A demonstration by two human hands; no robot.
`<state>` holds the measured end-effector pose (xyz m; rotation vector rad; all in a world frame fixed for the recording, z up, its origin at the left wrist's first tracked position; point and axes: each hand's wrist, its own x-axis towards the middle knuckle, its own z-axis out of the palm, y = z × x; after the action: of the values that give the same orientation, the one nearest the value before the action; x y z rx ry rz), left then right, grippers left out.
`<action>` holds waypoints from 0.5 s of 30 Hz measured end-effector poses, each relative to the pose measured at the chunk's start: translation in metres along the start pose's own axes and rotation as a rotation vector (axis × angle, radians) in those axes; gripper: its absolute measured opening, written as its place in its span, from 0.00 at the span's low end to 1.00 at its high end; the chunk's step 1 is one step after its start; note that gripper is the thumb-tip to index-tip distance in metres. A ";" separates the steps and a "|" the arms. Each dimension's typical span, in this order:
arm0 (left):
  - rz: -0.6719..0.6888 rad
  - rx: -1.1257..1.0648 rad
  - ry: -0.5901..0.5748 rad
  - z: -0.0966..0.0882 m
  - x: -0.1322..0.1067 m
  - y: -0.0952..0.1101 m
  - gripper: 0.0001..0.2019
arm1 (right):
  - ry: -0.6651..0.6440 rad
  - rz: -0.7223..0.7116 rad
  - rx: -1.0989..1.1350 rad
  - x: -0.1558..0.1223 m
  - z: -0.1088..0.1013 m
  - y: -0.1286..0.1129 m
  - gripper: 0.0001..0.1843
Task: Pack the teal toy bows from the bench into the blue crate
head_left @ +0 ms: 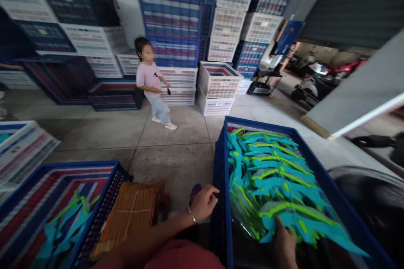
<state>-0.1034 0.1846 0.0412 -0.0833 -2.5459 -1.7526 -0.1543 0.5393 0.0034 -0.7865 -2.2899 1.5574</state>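
Observation:
My right hand (286, 241) is in the blue crate (222, 168) on the right, its thumb against the nearest turquoise-and-lime-green toy-like piece (311, 222); its other fingers are mostly hidden. That piece is long, with a pointed end to the right. Behind it, several similar pieces (277, 159) lie in overlapping rows, with clear plastic near the left wall. Just outside the crate's left wall hovers my left hand (205, 202), fingers curled in, with nothing visible in them and a bracelet at the wrist.
A second blue crate (115, 172) at lower left holds a few similar pieces (67, 227). Beside it sits a string-tied brown cardboard bundle (134, 206). A small person (151, 80) stands on the floor ahead. Stacked crates (172, 17) line the wall; motorbikes (312, 77) are at right.

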 end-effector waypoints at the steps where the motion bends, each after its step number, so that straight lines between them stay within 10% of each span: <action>1: 0.099 0.022 -0.050 0.006 0.011 0.012 0.16 | 0.024 0.116 0.059 -0.007 0.005 -0.007 0.23; 8: 0.509 0.422 -0.382 0.082 0.106 0.060 0.21 | 0.090 0.274 0.271 -0.012 0.031 -0.009 0.22; 15: 0.443 0.745 -0.515 0.155 0.165 0.053 0.33 | 0.100 0.240 0.262 -0.003 0.029 0.009 0.23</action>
<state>-0.2659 0.3506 0.0467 -1.0703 -2.9996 -0.6189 -0.1635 0.5178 -0.0163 -1.0698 -1.9269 1.8269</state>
